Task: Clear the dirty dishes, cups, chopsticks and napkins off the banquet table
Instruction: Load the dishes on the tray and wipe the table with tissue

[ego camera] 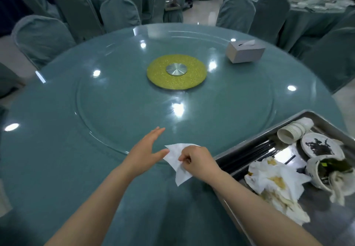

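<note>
Napkin, a clean white paper sheet (177, 161), lay near the round teal banquet table's (57, 149) front edge, pinched by the right hand (197, 161). Left hand (148, 148) hovered flat beside it, fingers straight. Steel tray (249, 140) sat just right.

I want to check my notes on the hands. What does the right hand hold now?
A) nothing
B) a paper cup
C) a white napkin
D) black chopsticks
C: the right hand pinches a white napkin above the table, while the chopsticks and cups lie in the tray.
</note>
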### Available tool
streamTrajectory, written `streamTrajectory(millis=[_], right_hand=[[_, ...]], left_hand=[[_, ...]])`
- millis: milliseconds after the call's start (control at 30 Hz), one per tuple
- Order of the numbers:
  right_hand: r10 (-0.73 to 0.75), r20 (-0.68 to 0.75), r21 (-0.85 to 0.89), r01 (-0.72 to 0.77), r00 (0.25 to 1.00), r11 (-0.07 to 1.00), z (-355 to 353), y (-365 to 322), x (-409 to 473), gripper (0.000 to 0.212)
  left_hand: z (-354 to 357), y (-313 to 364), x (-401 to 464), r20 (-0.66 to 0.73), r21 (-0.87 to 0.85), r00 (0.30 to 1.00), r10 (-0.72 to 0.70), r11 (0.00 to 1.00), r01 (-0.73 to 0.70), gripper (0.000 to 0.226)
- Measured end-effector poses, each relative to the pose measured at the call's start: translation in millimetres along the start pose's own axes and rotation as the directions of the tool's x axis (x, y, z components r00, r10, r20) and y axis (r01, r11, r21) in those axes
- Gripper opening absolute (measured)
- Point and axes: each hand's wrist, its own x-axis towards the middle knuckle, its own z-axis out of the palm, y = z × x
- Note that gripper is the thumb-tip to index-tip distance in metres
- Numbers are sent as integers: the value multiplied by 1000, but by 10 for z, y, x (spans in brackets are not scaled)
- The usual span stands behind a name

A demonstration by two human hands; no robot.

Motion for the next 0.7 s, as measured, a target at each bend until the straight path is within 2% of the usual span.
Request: streamTrajectory(millis=[200, 300, 367, 500, 600, 700], right_hand=[[-127, -77, 182, 139, 989, 973, -498, 445, -399, 23], [-121, -117, 230, 145, 986, 962, -664, 656, -555, 39], [-89, -150, 267, 127, 985, 955, -742, 798, -630, 41], [-33, -158, 376, 91, 987, 922, -789, 961, -760, 31], [-25, -149, 427, 88, 988, 900, -733, 999, -817, 30], [-24, -159, 436, 92, 987, 895, -664, 1029, -861, 29]], left_hand=[[542, 802, 89, 95, -70, 995, -37, 997, 43, 63], [830, 1049, 115, 130, -61, 989, -73, 995, 81, 50], [979, 1170, 97, 89, -77, 990, -111, 990, 118, 36], [1157, 1263, 8, -9, -162, 976, -216, 964, 212, 17], [1221, 1301, -81, -45, -317, 933, -357, 891, 325, 18], [1288, 1340, -139, -75, -379, 898, -434, 845, 377, 19]])
